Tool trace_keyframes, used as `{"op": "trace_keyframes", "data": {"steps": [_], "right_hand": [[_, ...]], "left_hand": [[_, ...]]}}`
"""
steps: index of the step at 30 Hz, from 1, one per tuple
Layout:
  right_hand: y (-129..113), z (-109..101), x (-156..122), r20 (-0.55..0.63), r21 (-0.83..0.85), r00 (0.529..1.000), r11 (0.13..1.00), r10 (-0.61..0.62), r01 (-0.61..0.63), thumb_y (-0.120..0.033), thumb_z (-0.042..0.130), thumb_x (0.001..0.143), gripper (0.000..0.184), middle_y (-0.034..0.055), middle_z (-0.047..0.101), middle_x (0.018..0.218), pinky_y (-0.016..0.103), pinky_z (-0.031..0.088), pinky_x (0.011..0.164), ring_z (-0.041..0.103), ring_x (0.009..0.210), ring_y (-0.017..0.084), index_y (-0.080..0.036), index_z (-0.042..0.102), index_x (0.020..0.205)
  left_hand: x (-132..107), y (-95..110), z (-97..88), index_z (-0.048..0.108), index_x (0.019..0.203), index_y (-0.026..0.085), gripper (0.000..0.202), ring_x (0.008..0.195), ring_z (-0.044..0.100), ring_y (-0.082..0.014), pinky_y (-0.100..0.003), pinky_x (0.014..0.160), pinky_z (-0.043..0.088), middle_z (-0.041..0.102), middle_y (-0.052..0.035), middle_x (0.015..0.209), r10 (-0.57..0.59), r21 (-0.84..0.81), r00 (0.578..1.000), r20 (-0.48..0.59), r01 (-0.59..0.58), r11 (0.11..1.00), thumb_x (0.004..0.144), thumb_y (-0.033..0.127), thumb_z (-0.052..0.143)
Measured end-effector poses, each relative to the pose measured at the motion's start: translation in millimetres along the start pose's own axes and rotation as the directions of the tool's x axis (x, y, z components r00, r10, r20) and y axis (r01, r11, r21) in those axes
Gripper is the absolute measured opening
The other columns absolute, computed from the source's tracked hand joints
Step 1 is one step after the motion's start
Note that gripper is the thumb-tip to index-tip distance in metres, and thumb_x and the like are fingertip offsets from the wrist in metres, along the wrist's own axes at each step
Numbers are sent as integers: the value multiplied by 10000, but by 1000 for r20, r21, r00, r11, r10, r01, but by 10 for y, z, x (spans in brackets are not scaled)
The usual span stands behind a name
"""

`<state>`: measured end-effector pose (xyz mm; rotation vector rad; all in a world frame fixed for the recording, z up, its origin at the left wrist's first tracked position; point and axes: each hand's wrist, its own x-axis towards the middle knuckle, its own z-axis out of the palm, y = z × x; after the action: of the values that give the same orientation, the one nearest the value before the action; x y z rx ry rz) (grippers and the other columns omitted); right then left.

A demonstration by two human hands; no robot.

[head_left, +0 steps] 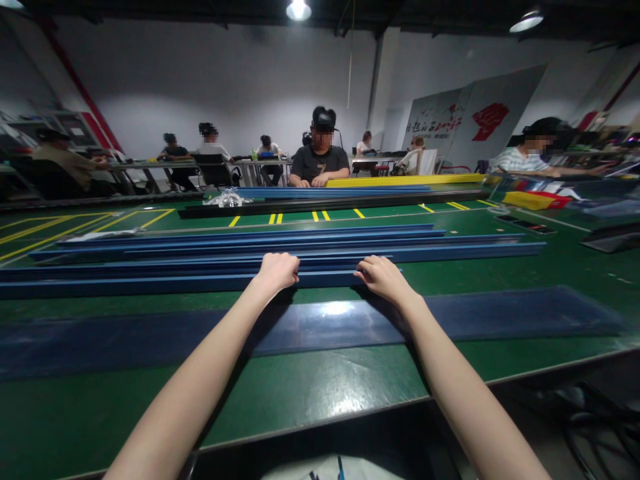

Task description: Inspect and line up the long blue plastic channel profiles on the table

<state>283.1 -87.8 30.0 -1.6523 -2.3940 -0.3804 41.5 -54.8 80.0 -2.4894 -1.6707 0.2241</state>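
Note:
Both arms reach forward over a clear, bluish plastic strip (320, 327) lying along the near side of the green table. My left hand (280, 270) is closed on the nearest long blue strip (327, 279), its fingertips hidden behind the knuckles. Near that strip's right end, my right hand (381, 275) curls its fingers over the same piece. Beyond the hands lie several more long blue strips (470, 252), roughly parallel to one another.
Farther back are a black strip (310, 205), a yellow strip (415, 180) and crumpled clear plastic (227, 199). A phone (525, 224) and a yellow-red bin (537, 199) sit at right. A co-worker (320, 160) sits opposite across the green table (345, 380).

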Motion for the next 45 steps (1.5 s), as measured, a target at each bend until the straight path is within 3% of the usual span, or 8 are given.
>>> {"op": "trace_keyframes", "data": {"steps": [7,15,23,28,32,45], "right_hand": [[42,-38,-27,51,-32,998,998,47,-45,-324,427,885,263,76,641,876,255,328,675,562,836,176,-162,626,828],[49,1,-16,51,-33,997,998,51,-49,-315,404,899,266,69,638,879,245,337,667,574,847,171,-171,612,815],[13,-48,-24,72,-32,996,998,61,-58,-293,399,900,260,82,637,886,243,350,675,578,859,175,-166,613,827],[-7,-66,-31,72,-42,995,997,65,-62,-300,401,900,261,79,635,872,240,353,662,583,844,173,-170,612,818],[-13,-66,-28,73,-45,995,997,69,-65,-299,400,899,263,76,633,861,239,351,654,583,832,170,-169,613,817],[-17,-49,-17,67,-35,995,997,75,-73,-297,418,890,244,62,637,859,236,341,635,584,810,164,-173,605,793]], "left_hand": [[-97,93,36,611,998,136,235,979,598,-268,-324,729,451,636,-145,1031,40,73,998,-44,-37,997,812,163,471],[-190,145,14,607,988,127,241,966,587,-258,-324,748,449,619,-137,1018,70,75,997,-43,-67,995,863,269,456],[-259,246,-47,581,972,177,214,994,544,-224,-295,784,421,592,-94,1053,243,21,948,-204,-244,970,842,331,509],[-313,305,-60,609,886,207,231,856,605,-204,-249,645,413,649,-47,918,333,-126,943,-7,-331,935,779,410,587],[-305,304,-20,620,895,216,302,872,608,-204,-225,583,387,654,-38,930,373,-201,918,131,-344,917,695,436,667],[-147,229,190,603,902,199,377,873,606,-216,-235,544,356,657,-58,946,345,-231,913,216,-296,927,675,493,667]]}}
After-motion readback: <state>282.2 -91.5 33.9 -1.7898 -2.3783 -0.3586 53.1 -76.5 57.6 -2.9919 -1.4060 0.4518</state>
